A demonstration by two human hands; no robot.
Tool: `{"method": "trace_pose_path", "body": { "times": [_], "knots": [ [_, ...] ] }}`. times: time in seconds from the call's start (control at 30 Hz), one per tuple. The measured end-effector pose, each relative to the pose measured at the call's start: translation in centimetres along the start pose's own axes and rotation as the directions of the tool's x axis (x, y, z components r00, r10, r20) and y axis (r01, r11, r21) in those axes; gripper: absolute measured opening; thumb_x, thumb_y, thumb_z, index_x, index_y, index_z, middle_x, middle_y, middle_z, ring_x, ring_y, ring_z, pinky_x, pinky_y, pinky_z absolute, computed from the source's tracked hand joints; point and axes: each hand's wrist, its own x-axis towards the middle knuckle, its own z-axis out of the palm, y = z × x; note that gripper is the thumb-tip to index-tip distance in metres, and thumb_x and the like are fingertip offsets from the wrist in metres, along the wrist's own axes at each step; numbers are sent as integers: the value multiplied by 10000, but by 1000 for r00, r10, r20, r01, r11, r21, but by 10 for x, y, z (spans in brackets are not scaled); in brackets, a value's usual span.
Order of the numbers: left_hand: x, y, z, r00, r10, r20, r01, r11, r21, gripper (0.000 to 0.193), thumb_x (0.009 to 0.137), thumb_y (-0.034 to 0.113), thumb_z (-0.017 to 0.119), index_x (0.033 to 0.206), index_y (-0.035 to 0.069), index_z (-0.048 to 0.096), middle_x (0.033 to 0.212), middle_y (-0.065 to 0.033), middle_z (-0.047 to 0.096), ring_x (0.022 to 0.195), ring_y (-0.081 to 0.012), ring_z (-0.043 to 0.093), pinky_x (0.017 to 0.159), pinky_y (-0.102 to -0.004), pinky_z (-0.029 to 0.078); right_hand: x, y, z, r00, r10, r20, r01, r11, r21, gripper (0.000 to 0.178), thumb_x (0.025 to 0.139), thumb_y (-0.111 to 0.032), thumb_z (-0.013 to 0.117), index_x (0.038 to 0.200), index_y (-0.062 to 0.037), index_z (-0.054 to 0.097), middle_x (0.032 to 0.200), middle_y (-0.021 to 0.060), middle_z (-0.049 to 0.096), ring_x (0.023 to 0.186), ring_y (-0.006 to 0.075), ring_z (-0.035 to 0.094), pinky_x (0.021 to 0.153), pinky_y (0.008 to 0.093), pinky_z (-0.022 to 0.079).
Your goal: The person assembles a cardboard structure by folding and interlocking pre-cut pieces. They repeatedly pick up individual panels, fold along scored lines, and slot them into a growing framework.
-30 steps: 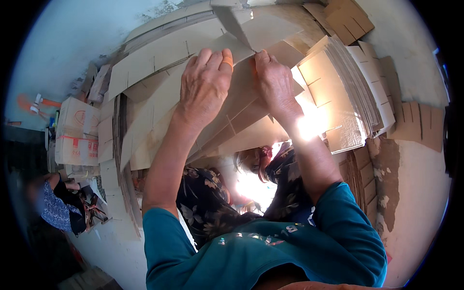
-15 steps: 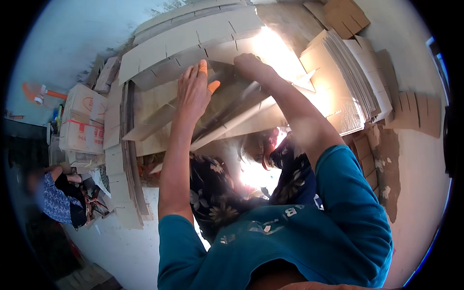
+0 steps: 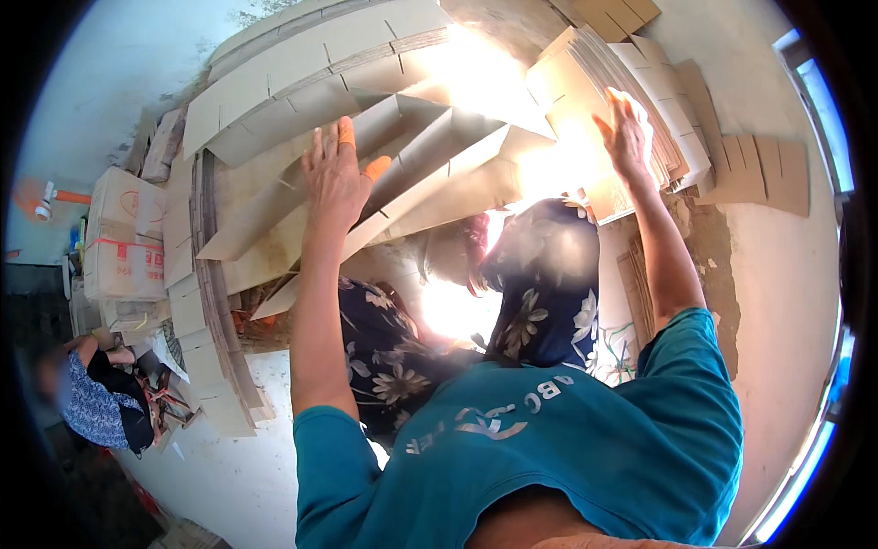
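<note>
Slotted cardboard strips ahead of the person's lap, seen from my end through the head view. Several stand on edge, fanned at slants and meeting near their far ends; short dark slits cut in from the edges. Faces run grey in shadow, cream where light catches them. I note they lie between the person's two hands, mostly to the right of the left one.

Left hand: open, back toward me, fingers spread and pointing away, thumb out to the right. Orange wraps on index finger and thumb. It overlaps the strips; I cannot tell whether it touches. Forearm nearly straight up from the lower edge.

Right hand: open, fingers raised, thumb apart, nothing seen in it. It is in front of the right-hand stack; contact I cannot judge. Elbow bent, forearm angled up and inward.

Materials: right-hand stack is flat card, layered edges showing, partly bleached by glare. Far stack is long, pale, matte, slit at intervals. Teal shirt, soft cloth, pale print; dark trousers with pale flowers.
</note>
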Motion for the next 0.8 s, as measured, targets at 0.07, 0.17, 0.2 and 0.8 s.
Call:
{"method": "trace_pose_path", "body": {
  "times": [0.07,0.17,0.2,0.8],
  "knots": [
    [-14,6,-18,999,15,-41,-19,996,-84,656,825,317,678,1336,-13,432,1259,-184,543,1199,-373,465,978,-490,373,-27,27,-5,981,107,160,-55,953,-299,685,772,-453,706,1310,-107,460,1192,108,544,1035,305,554,801,439,495],
    [-36,15,-34,992,-70,106,87,982,-166,522,800,202,699,1243,-15,530,1098,-173,629,1078,-335,551,904,-444,426,-60,59,5,981,63,184,15,918,-395,744,712,-483,736,1286,-88,475,1173,108,542,1035,313,539,815,460,474],
    [-47,12,-34,994,-87,73,98,983,-158,463,793,164,698,1197,-20,565,1041,-177,646,1031,-330,576,875,-434,443,-65,63,6,989,-6,150,67,912,-404,734,710,-475,739,1281,-93,480,1175,106,540,1038,314,535,821,463,468],
    [-62,-6,-38,996,-51,-77,38,986,-163,410,792,124,695,1180,21,611,1013,-189,639,973,-341,588,832,-408,461,-3,19,-56,875,432,216,-465,875,135,159,814,-170,643,888,-50,570,736,111,656,692,302,629,644,392,486]
  ]
}}
